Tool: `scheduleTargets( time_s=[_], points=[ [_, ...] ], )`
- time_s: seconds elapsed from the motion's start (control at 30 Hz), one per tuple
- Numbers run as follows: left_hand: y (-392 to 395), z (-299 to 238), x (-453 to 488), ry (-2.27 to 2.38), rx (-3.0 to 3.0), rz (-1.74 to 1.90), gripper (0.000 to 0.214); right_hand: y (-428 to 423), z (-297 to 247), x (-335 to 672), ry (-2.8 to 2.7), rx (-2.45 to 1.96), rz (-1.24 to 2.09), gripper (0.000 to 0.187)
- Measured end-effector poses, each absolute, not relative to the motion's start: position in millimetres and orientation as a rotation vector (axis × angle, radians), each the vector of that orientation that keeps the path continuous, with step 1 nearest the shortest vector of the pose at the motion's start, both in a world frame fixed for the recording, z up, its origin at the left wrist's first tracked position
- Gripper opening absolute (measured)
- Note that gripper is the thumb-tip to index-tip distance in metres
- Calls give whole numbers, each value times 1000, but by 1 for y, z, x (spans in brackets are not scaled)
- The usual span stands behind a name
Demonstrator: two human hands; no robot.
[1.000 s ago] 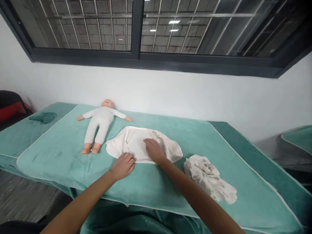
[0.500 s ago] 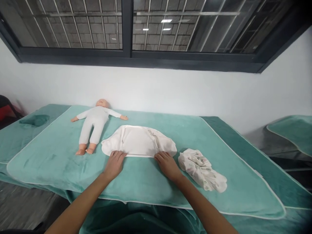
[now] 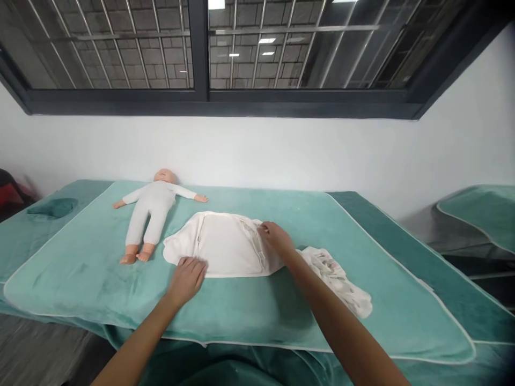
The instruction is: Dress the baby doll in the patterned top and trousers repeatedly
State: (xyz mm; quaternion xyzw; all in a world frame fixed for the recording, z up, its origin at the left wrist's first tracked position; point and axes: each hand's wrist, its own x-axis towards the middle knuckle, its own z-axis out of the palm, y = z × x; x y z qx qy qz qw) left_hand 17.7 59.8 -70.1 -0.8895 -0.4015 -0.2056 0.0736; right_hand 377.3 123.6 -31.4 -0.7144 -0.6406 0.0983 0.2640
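A cream baby garment (image 3: 225,245) lies folded flat on the green towel (image 3: 80,268). My left hand (image 3: 187,277) rests with fingers flat on the garment's near left edge. My right hand (image 3: 276,238) lies on the garment's right side, its fingers curled over the fabric there; whether they pinch it I cannot make out. A baby doll (image 3: 151,212) in a white suit lies on its back to the left of the garment, arms spread. A crumpled patterned cloth (image 3: 341,284) lies to the right, partly hidden behind my right forearm.
The towel covers a green table against a white wall under a barred window (image 3: 201,48). A rolled dark green cloth (image 3: 52,207) sits at the far left. Another green-covered table (image 3: 483,214) stands to the right across a gap.
My right hand has moved from the garment's near edge up to its right side, and that right part now lies folded inward. My left hand has stayed at the near left edge.
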Motion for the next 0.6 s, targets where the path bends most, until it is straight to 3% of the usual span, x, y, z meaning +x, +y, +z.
scheduleTargets(
  time_s=[0.13, 0.37, 0.6],
  points=[
    [60, -74, 18, -1258, -2661, -601, 27, 146, -44, 413, -1449, -2020, 381, 26],
    [63, -75, 20, -1322, -2661, -619, 28, 145, -64, 450, -1539, -1853, 483, 26],
    [65, -72, 22, -1348, -2661, -639, 22, 176, -55, 468, -1191, -1747, 99, 32]
  ],
)
